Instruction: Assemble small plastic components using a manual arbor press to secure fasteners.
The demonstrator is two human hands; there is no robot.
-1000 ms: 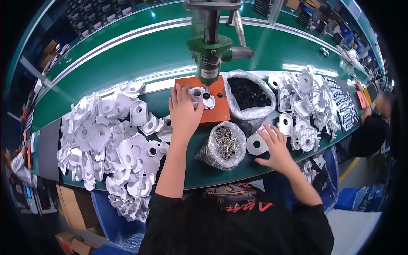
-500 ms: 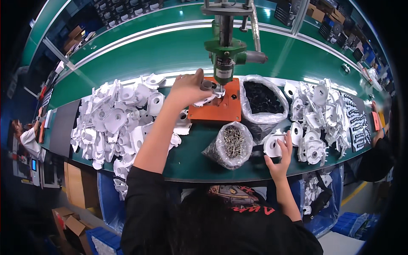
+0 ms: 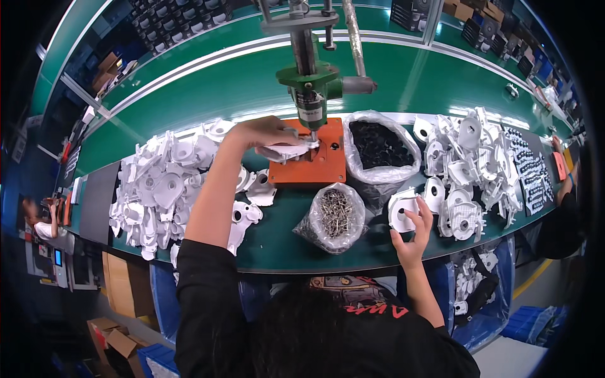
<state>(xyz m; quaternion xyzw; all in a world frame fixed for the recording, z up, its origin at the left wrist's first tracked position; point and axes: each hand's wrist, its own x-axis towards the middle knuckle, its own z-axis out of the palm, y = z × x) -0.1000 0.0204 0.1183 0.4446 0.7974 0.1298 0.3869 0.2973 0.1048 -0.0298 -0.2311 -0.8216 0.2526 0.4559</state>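
My left hand (image 3: pixel 266 133) is closed around a white plastic part (image 3: pixel 285 152), held over the orange fixture block (image 3: pixel 290 173). Just above the part's right end, the metal tip of a green press-mounted driver (image 3: pixel 310 101) points down; whether the two touch is unclear. My right hand (image 3: pixel 413 236) has its thumb and fingers apart at the lower right edge of a white round-holed part (image 3: pixel 400 213), which lies on the green table. To that hand's left stands a clear bag of metal screws (image 3: pixel 336 217).
White parts form a big heap (image 3: pixel 157 189) on the left and another pile (image 3: pixel 466 170) on the right. A bag of small black pieces (image 3: pixel 381 148) stands behind the screws. Blue lined bins (image 3: pixel 498 296) sit below the front edge. Other people work at both sides.
My left hand has lowered and tilted the white part at the driver tip. The view has shifted slightly. My right hand stays by the same part, its fingers a little more bent.
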